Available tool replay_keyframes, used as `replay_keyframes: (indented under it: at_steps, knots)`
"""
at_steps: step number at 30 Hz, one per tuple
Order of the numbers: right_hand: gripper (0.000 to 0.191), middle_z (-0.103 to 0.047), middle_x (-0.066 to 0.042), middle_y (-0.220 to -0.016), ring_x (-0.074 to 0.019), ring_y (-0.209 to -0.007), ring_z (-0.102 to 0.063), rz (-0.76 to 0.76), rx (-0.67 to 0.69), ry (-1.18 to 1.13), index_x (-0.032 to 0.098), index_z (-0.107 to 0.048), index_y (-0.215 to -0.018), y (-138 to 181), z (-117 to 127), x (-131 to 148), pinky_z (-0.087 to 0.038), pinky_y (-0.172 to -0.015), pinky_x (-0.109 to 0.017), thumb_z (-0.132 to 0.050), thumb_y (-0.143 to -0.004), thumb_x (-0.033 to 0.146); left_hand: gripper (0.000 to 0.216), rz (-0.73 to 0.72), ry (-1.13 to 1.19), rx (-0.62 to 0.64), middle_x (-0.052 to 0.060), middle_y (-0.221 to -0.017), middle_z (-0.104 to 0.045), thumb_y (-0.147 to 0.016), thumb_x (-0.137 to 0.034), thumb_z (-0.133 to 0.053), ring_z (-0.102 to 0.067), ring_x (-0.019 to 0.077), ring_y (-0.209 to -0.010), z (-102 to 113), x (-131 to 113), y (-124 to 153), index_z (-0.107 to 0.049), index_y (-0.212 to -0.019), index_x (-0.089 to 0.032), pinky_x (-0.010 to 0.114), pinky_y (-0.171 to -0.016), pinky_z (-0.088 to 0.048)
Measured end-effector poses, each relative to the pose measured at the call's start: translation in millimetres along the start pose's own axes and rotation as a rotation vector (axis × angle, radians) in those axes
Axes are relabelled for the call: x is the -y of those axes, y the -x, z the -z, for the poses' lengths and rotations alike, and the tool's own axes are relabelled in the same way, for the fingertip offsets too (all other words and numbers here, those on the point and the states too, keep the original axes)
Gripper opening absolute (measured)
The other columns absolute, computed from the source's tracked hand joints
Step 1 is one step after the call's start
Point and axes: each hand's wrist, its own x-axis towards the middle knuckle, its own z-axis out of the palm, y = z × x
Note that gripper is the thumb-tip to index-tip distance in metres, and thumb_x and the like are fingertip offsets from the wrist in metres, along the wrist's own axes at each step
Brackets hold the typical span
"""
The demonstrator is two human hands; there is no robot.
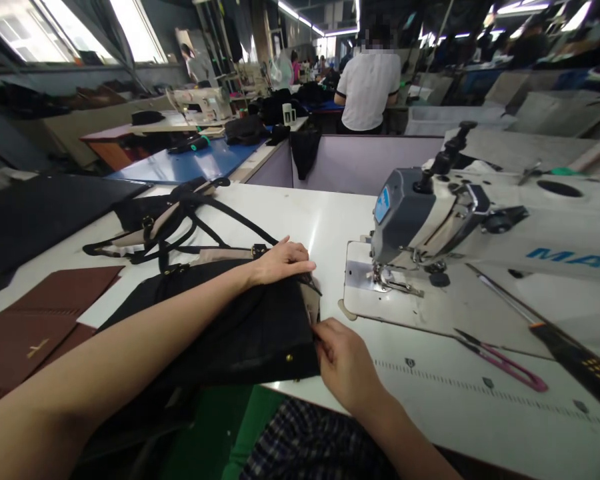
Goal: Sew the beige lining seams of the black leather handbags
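A black handbag (250, 327) lies on its side on the white sewing table, with dark straps, small metal fittings and a beige inner edge showing. My left hand (283, 261) reaches across the bag and grips its upper right corner, fingers bent over the edge. Lower down, my right hand (345, 360) is closed on the bag's right side edge, thumb and fingers pinched together. To the right of both hands stands a sewing machine (410, 220); its presser foot (383, 277) is apart from the bag.
Pink-handled scissors (510, 363) and a black-and-yellow screwdriver (565, 347) lie near the machine. Another strapped bag (150, 223) and brown leather pieces (45, 327) are at left. Beyond a low partition (370, 160), a person in a white shirt (370, 87) stands facing away.
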Motion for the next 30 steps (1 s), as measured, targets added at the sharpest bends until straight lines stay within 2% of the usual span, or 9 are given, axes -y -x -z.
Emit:
replay_keyframes:
  at_steps: [4,5,8,12,16,21,25,27,30]
  knots:
    - [0.024,-0.055,-0.002,-0.078,-0.0175,-0.073,-0.055,-0.018,0.023,0.051,0.015,-0.061,-0.077,-3,1,3,-0.035,-0.063,-0.026,-0.052,-0.074,-0.007,0.008,0.017,-0.104,-0.025,0.001,-0.081,-0.054,-0.069,-0.009,-0.058,-0.054,0.0149,-0.076,-9,-1,-2,-0.052,-0.071,-0.014,0.045,-0.107,-0.034]
    - [0.023,-0.056,-0.002,-0.078,-0.0173,-0.072,-0.055,-0.024,0.027,0.063,0.016,-0.061,-0.078,-3,1,4,-0.035,-0.062,-0.026,-0.053,-0.074,-0.006,0.023,0.006,-0.113,-0.011,0.004,-0.089,-0.056,-0.063,-0.002,-0.055,-0.055,0.0166,-0.082,-10,-1,-1,-0.055,-0.083,-0.014,0.042,-0.103,-0.039]
    - [0.025,-0.058,-0.002,-0.080,-0.0171,-0.072,-0.057,-0.055,0.045,0.078,0.017,-0.064,-0.082,-3,1,5,-0.037,-0.063,-0.026,-0.053,-0.075,-0.005,0.063,-0.055,-0.301,-0.031,0.012,-0.127,-0.048,-0.060,0.006,-0.051,-0.046,0.0277,-0.119,-9,-2,6,-0.054,-0.117,-0.018,0.050,-0.108,-0.029]
    - [0.025,-0.060,-0.003,-0.084,-0.0186,-0.077,-0.059,-0.071,0.067,0.104,0.018,-0.065,-0.084,-3,-1,5,-0.040,-0.066,-0.026,-0.052,-0.077,-0.001,0.060,-0.077,-0.603,-0.103,0.011,-0.141,-0.040,-0.076,-0.001,-0.044,-0.039,0.0332,-0.126,-5,1,15,-0.052,-0.128,-0.029,0.058,-0.105,-0.026]
    - [0.032,-0.060,-0.003,-0.086,-0.0197,-0.078,-0.059,-0.051,0.066,0.128,0.020,-0.067,-0.092,-3,-4,6,-0.040,-0.067,-0.028,-0.048,-0.075,0.000,0.042,-0.126,-0.114,0.170,0.003,-0.131,-0.050,-0.072,-0.007,-0.044,-0.040,0.0277,-0.124,10,12,16,-0.067,-0.102,-0.025,0.045,-0.108,-0.029]
    - [0.033,-0.061,-0.004,-0.087,-0.0214,-0.079,-0.059,-0.049,0.042,0.152,0.020,-0.067,-0.094,-2,-4,7,-0.039,-0.066,-0.029,-0.047,-0.074,0.001,0.030,-0.145,0.395,0.205,0.009,-0.121,-0.055,-0.089,-0.037,-0.039,-0.042,0.0260,-0.125,28,16,18,-0.060,-0.086,-0.017,0.039,-0.111,-0.029]
    - [0.038,-0.061,-0.004,-0.088,-0.0220,-0.080,-0.060,-0.051,0.051,0.151,0.020,-0.067,-0.099,-2,-5,9,-0.039,-0.066,-0.029,-0.047,-0.073,0.000,0.018,-0.126,0.038,0.215,0.009,-0.116,-0.058,-0.078,-0.024,-0.058,-0.037,0.0271,-0.132,21,8,22,-0.049,-0.065,-0.016,0.045,-0.117,-0.014]
    - [0.040,-0.062,-0.004,-0.091,-0.0224,-0.081,-0.060,-0.051,0.058,0.157,0.020,-0.067,-0.101,-2,-6,9,-0.039,-0.066,-0.030,-0.047,-0.073,0.000,0.012,-0.140,-0.245,0.205,0.010,-0.135,-0.049,-0.072,-0.009,-0.057,-0.030,0.0271,-0.137,18,8,23,-0.055,-0.082,-0.015,0.049,-0.117,-0.008]
    - [0.039,-0.062,-0.004,-0.091,-0.0225,-0.079,-0.060,-0.051,0.047,0.167,0.020,-0.068,-0.099,-3,-7,7,-0.039,-0.066,-0.030,-0.046,-0.074,0.000,0.047,-0.068,-0.462,0.099,0.015,-0.137,-0.048,-0.080,-0.016,-0.057,-0.040,0.0300,-0.130,20,19,23,-0.046,-0.125,-0.016,0.053,-0.111,-0.016]
